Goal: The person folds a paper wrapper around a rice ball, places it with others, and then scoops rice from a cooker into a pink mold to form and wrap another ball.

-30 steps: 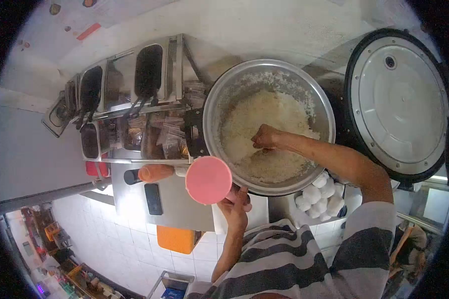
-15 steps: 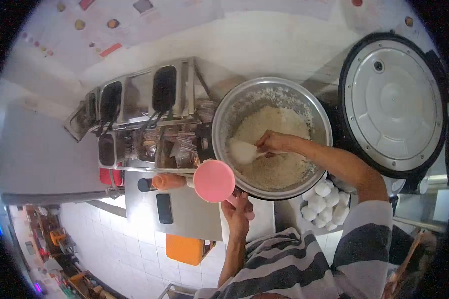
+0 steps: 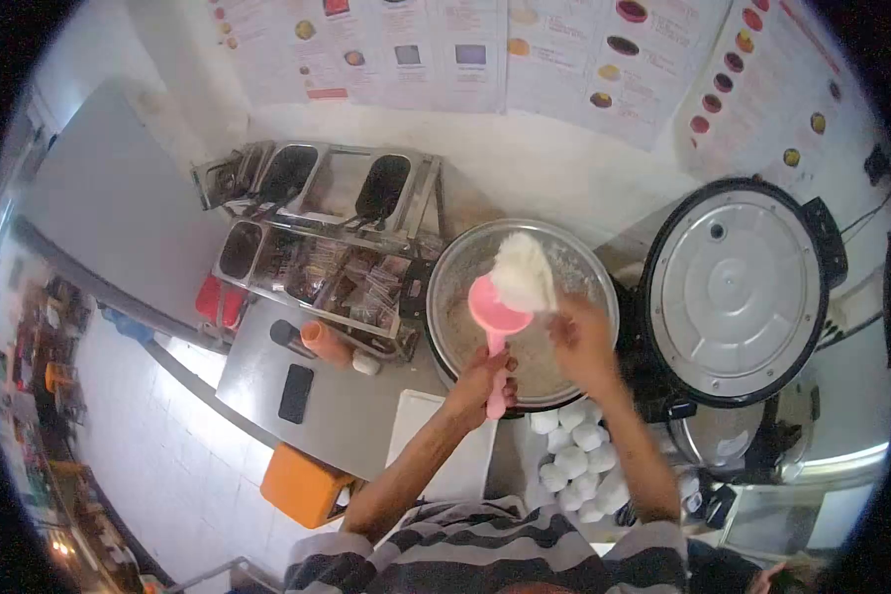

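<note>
My left hand is wrapped round the handle of a pink scoop, whose round cup is over the left part of the rice pot. My right hand is blurred and closed on a white paddle, mostly hidden under a clump of white rice. The rice touches or overlaps the rim of the pink cup. More rice lies inside the pot below both hands.
The open cooker lid stands at the right. White rounded bundles lie below the pot. Metal trays with packets are at the left, near an orange bottle, a phone, a white board and an orange stool.
My right hand has lifted the paddle out of the pot with rice on it. My left hand has brought the pink scoop over the pot. The view has shifted, showing more wall.
</note>
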### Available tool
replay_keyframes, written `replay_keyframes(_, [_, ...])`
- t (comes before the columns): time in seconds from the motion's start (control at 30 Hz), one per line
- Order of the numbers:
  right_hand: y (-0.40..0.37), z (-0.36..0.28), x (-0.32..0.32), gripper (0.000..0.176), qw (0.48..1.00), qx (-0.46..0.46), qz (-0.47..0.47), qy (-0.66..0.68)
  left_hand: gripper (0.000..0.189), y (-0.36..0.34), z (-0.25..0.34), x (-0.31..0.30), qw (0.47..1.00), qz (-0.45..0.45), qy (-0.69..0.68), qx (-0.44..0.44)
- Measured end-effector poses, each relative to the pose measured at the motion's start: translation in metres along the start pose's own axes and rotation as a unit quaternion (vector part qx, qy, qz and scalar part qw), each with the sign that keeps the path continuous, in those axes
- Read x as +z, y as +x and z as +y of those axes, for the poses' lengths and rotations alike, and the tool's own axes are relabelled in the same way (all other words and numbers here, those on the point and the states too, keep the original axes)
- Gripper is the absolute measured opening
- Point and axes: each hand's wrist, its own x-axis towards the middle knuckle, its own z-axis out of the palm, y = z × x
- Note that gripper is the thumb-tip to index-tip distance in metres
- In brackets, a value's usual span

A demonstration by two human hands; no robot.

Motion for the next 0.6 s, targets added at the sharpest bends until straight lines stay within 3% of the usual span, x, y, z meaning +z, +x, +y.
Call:
replay_keyframes(0.07, [-0.021, -0.029, 0.019, 0.056, 0.993, -0.067, 0.045, -0.088, 0.014, 0.006, 0.000, 0.016, 1.000, 0.008, 0.009, 0.015])
replay_keyframes(0.17, [-0.032, -0.031, 0.020, 0.069, 0.977, -0.086, -0.004, -0.196, 0.015, 0.013, -0.005, 0.019, 0.996, 0.026, 0.068, 0.047])
replay_keyframes(0.3, [-0.031, -0.041, 0.006, 0.062, 0.960, -0.092, -0.092, -0.248, 0.016, 0.023, -0.016, 0.008, 0.980, 0.072, 0.147, 0.111])
replay_keyframes(0.4, [-0.030, -0.029, 0.008, 0.056, 0.947, -0.086, -0.143, -0.275, 0.016, 0.023, -0.008, 0.001, 0.973, 0.079, 0.194, 0.101])
replay_keyframes(0.5, [-0.025, -0.002, 0.001, 0.055, 0.949, -0.113, -0.156, -0.249, 0.017, 0.018, 0.000, -0.001, 0.983, 0.058, 0.157, 0.077])
replay_keyframes(0.6, [-0.011, -0.026, -0.052, 0.054, 0.946, -0.135, -0.142, -0.258, 0.017, 0.012, 0.005, 0.001, 0.991, 0.038, 0.114, 0.061])
